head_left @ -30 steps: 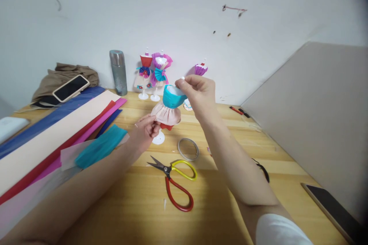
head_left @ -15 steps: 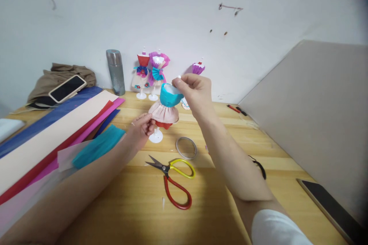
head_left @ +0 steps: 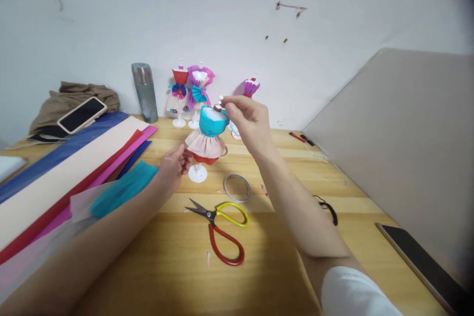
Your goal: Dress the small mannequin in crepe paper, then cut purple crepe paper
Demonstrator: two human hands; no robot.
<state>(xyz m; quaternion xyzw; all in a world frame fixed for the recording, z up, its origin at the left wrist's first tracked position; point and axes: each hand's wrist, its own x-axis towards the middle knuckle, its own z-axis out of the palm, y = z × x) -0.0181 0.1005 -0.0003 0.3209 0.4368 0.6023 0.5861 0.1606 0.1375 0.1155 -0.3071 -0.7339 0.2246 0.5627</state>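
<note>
A small white dress form [head_left: 197, 173] leans to the right above the table, dressed in crepe paper. Its bodice [head_left: 213, 122] is turquoise, and its gathered skirt [head_left: 206, 144] is pale pink with a red layer below. At the top, the thumb and forefinger of my right hand [head_left: 252, 121] pinch beside the brown neck and white knob. My left hand [head_left: 174, 167] has curled fingers at the skirt's left edge; their exact contact is partly hidden. Nearest in front are a tape ring [head_left: 237, 188] and scissors with one yellow and one red handle [head_left: 211, 216].
Crepe paper strips [head_left: 79, 158] and a turquoise piece [head_left: 124, 190] cover the left. Behind stand a flask [head_left: 144, 94] and dressed forms [head_left: 179, 90]. A phone [head_left: 82, 114] rests on brown cloth [head_left: 66, 96]; another dark device [head_left: 418, 261] lies right, near a partition [head_left: 400, 123].
The dress form has turned and tilted a little, so its brown neck now shows. My right fingers have shifted off the top knob. The whole view has moved slightly.
</note>
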